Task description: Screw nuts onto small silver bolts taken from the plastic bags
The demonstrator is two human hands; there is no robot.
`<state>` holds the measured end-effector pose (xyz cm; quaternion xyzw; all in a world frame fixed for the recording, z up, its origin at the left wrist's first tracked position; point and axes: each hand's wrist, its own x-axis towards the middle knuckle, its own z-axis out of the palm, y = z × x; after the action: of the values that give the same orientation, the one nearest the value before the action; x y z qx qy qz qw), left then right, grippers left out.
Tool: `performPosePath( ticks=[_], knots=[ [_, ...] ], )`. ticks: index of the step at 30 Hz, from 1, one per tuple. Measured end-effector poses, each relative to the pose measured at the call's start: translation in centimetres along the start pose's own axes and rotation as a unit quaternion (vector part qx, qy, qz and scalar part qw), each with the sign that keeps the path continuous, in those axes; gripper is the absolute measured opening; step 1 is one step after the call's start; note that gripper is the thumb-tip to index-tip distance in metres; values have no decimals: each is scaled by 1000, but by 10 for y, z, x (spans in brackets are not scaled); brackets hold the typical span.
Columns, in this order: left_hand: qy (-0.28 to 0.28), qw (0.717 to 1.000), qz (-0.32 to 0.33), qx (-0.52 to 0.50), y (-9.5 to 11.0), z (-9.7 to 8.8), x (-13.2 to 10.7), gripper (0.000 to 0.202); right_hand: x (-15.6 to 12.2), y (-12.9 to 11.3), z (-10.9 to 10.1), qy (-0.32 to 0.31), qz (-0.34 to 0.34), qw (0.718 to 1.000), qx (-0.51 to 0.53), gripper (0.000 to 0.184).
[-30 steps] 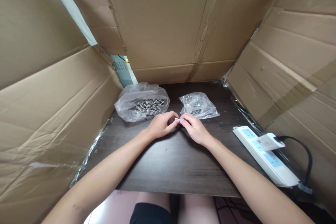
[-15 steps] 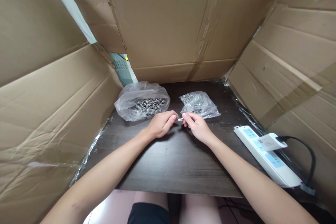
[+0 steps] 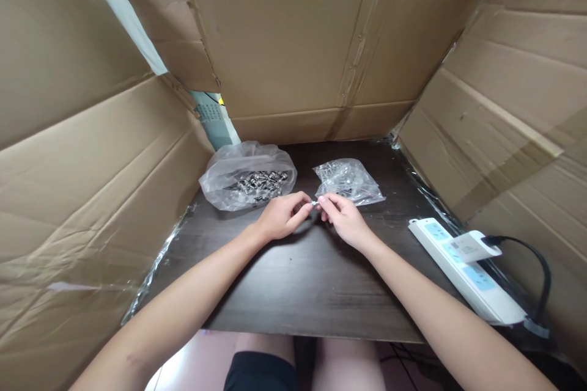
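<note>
This is a makeshift work booth. Creased brown cardboard panels stand on the left, the right and the far side, closing in a dark wood-grain surface, with strips of clear tape along some seams. Loose metal parts in an open plastic bag, and a flatter clear bag beside it, suggest small bench work. A white power strip with a plugged-in adapter lies at the right. Below shows a pale pinkish floor; whether the room beyond is a home or workshop cannot be told.
</note>
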<state>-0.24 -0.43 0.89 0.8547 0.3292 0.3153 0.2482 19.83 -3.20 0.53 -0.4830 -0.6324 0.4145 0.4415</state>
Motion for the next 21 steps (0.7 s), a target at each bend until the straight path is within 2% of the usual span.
performPosePath(
  ticks=[5, 17, 21],
  knots=[
    [0, 1000, -3, -4, 0, 1, 1, 27, -1, -1, 0, 8, 2, 1000, -1, 52],
    [-12, 1000, -3, -5, 1, -1, 1, 29, 2, -4, -1, 59, 81, 988, 121, 40],
    [-13, 1000, -3, -10, 0, -1, 1, 29, 2, -5, -1, 68, 77, 986, 132, 38]
  ],
)
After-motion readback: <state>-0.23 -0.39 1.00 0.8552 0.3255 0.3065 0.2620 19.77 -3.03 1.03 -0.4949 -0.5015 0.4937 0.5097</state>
